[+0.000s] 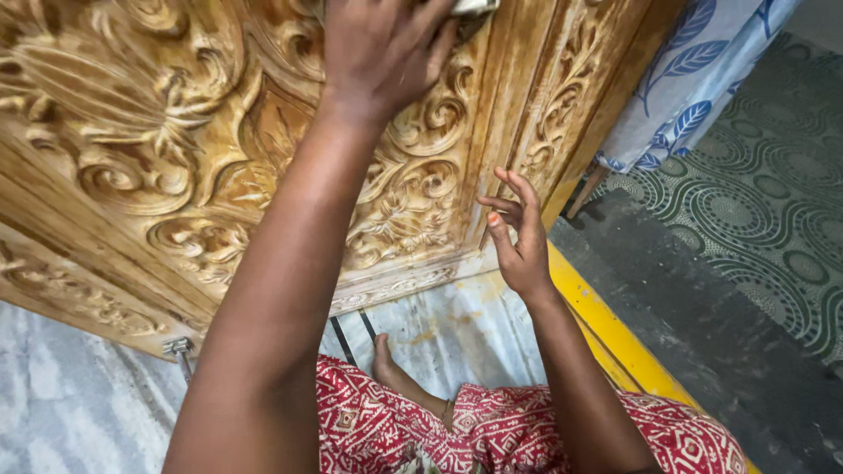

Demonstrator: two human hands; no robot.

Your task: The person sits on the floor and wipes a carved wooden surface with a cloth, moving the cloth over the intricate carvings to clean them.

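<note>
i see my left hand (382,53) raised to the top middle of the frame, palm flat against the carved wooden door (158,149), its fingertips over a small pale object (475,6) at the upper edge; the frame cuts it off, so i cannot tell whether that grip is clamped on it or only pressing. my right hand (518,233) sits right of centre, grip apart, fingers spread and lightly curled, fingertips touching the door's plain outer border near its right edge. the door fills the upper left and centre, tilted, its lower edge running from the left down toward the middle, with a small metal bolt (178,348) at lower left. below it lies open marble floor (79,404). a yellow threshold strip (606,338) runs diagonally down the right, with a patterned green mat (755,211) beyond. my red patterned garment (527,434) and a bare foot (385,360) crowd the bottom centre. a blue leaf-print cloth (694,70) hangs at upper right.
</note>
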